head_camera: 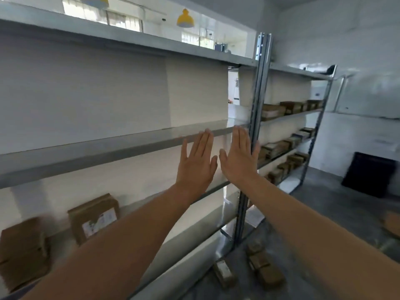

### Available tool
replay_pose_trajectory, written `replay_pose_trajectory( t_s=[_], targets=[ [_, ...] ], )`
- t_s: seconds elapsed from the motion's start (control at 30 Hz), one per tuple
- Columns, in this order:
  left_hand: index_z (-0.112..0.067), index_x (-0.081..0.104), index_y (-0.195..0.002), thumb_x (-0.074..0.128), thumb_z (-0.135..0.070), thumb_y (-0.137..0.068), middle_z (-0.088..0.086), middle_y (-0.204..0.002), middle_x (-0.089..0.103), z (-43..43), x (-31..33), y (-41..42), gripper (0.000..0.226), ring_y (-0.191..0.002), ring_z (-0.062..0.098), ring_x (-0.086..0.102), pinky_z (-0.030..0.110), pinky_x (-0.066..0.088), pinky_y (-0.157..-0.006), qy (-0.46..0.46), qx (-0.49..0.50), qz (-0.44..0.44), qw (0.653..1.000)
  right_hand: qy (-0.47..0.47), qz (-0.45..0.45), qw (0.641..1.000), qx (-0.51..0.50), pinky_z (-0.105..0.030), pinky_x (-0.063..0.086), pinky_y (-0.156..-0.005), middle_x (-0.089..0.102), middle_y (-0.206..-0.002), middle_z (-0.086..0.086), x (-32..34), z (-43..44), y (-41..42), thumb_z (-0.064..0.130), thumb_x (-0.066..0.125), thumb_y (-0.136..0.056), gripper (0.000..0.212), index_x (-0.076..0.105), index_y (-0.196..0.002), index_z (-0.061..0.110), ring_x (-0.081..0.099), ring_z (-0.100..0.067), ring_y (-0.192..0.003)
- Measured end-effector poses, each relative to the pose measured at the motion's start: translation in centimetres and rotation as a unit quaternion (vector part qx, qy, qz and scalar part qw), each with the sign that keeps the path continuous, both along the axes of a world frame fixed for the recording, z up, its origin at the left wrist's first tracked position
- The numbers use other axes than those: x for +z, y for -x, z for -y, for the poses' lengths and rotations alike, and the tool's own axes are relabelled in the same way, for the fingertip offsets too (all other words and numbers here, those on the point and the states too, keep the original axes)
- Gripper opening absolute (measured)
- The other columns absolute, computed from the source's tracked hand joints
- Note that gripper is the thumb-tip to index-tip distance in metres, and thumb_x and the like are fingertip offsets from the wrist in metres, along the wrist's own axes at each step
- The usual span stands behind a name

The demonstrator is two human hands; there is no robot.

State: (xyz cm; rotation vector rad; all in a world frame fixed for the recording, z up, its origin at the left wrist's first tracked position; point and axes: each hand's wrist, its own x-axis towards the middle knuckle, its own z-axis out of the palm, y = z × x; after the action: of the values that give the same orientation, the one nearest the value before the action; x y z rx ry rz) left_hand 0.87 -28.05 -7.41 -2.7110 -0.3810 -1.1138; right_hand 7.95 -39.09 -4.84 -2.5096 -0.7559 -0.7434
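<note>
Both grips are spread flat, nothing held: the left hand point(195, 161) and the right hand point(239, 156) are raised side by side at centre frame, fingers straight, thumbs nearly meeting. The metal shelf point(108, 152) is seen just behind the fingertips, running from the left edge to the centre; contact cannot be told. The upright post point(258, 105) is passed by the right little finger. Brown parcels point(93, 217) are seen lower left, on a lower shelf board.

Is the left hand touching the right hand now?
Apart. The head view shows a narrow pale gap between the thumbs of the left hand and the right hand, both held flat.
</note>
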Motion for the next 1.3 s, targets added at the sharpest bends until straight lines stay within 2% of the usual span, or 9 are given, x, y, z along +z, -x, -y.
replay_pose_trajectory(
  t_s=[0.23,0.33,0.43,0.53,0.7,0.8,1.03,1.2,1.3],
  targets=[
    [-0.011,0.000,-0.156,0.019,-0.037,-0.105,0.004,-0.165,-0.002,3.3,-5.2,-3.8,0.060,-0.152,0.016,-0.004,0.048,-0.004,-0.121,0.068,-0.057,-0.052,0.995,0.070,0.009,0.996,-0.057,-0.053,-0.009,-0.118,-0.004,-0.164,-0.007,-5.1,4.2,-2.2,0.041,0.032,-0.101,0.073,-0.004,-0.156,0.009,-0.006,-0.019,-0.151],
    [-0.012,0.000,-0.156,0.014,-0.039,-0.105,0.003,-0.165,-0.002,3.4,-8.9,-4.4,0.060,-0.152,0.016,-0.003,0.048,-0.004,-0.121,0.069,-0.075,-0.082,0.991,0.071,-0.047,0.993,-0.085,-0.053,-0.008,-0.119,-0.005,-0.164,-0.007,-7.0,3.5,-2.9,0.041,0.033,-0.101,0.073,-0.005,-0.156,0.010,-0.008,-0.020,-0.151],
    [-0.013,0.001,-0.157,0.015,-0.041,-0.106,0.003,-0.165,0.000,2.0,-11.7,-5.8,0.060,-0.152,0.017,-0.002,0.049,-0.001,-0.121,0.059,-0.089,-0.098,0.989,0.083,-0.064,0.989,-0.102,-0.051,-0.009,-0.119,-0.005,-0.164,-0.006,-9.1,2.0,-3.6,0.041,0.032,-0.101,0.073,-0.005,-0.156,0.010,-0.009,-0.019,-0.151],
    [-0.013,0.005,-0.156,0.017,-0.040,-0.106,0.003,-0.165,0.006,-0.3,-13.0,-7.4,0.059,-0.152,0.016,0.003,0.050,0.001,-0.121,0.087,-0.108,-0.102,0.985,0.110,-0.083,0.984,-0.109,-0.051,-0.009,-0.118,-0.002,-0.164,-0.005,-11.1,0.4,-4.4,0.041,0.034,-0.100,0.074,-0.003,-0.156,0.009,-0.008,-0.019,-0.151],
    [-0.012,0.011,-0.156,0.023,-0.039,-0.106,0.005,-0.164,0.013,-4.6,-15.0,-9.1,0.058,-0.151,0.018,0.008,0.053,0.005,-0.120,0.111,-0.136,-0.112,0.978,0.123,-0.138,0.974,-0.130,-0.051,-0.011,-0.117,-0.003,-0.164,-0.006,-13.8,-2.4,-6.0,0.042,0.031,-0.101,0.072,-0.005,-0.156,0.010,-0.008,-0.019,-0.151],
    [-0.013,0.011,-0.156,0.021,-0.040,-0.105,0.004,-0.164,0.014,-7.2,-15.7,-10.4,0.059,-0.151,0.018,0.007,0.052,0.001,-0.119,0.132,-0.156,-0.126,0.971,0.124,-0.158,0.969,-0.141,-0.049,-0.014,-0.116,-0.005,-0.164,-0.005,-15.0,-4.0,-6.9,0.044,0.029,-0.101,0.073,-0.007,-0.156,0.011,-0.011,-0.019,-0.151],
    [-0.013,0.007,-0.157,0.021,-0.039,-0.105,0.001,-0.165,0.005,-8.4,-15.6,-14.3,0.060,-0.152,0.014,-0.001,0.053,-0.006,-0.119,0.224,-0.179,-0.156,0.945,0.111,-0.169,0.961,-0.190,-0.050,-0.015,-0.115,-0.005,-0.164,-0.005,-15.1,-4.1,-8.4,0.043,0.031,-0.101,0.073,-0.005,-0.156,0.011,-0.011,-0.018,-0.150],
    [-0.014,0.006,-0.157,0.020,-0.037,-0.105,0.001,-0.165,0.004,-7.1,-15.6,-15.6,0.059,-0.152,0.014,-0.003,0.056,-0.002,-0.120,0.211,-0.232,-0.172,0.934,0.079,-0.203,0.945,-0.242,-0.052,-0.012,-0.117,-0.006,-0.164,-0.006,-15.4,-1.5,-9.7,0.042,0.033,-0.102,0.073,-0.005,-0.156,0.010,-0.011,-0.019,-0.150],
    [-0.015,0.002,-0.157,0.019,-0.039,-0.105,0.000,-0.165,0.001,-6.3,-16.2,-16.3,0.059,-0.151,0.014,-0.005,0.054,-0.007,-0.120,0.198,-0.245,-0.184,0.931,0.064,-0.233,0.934,-0.264,-0.052,-0.012,-0.118,-0.006,-0.164,-0.006,-16.6,-0.2,-10.4,0.041,0.034,-0.101,0.074,-0.005,-0.156,0.009,-0.012,-0.019,-0.150]
  ],
)
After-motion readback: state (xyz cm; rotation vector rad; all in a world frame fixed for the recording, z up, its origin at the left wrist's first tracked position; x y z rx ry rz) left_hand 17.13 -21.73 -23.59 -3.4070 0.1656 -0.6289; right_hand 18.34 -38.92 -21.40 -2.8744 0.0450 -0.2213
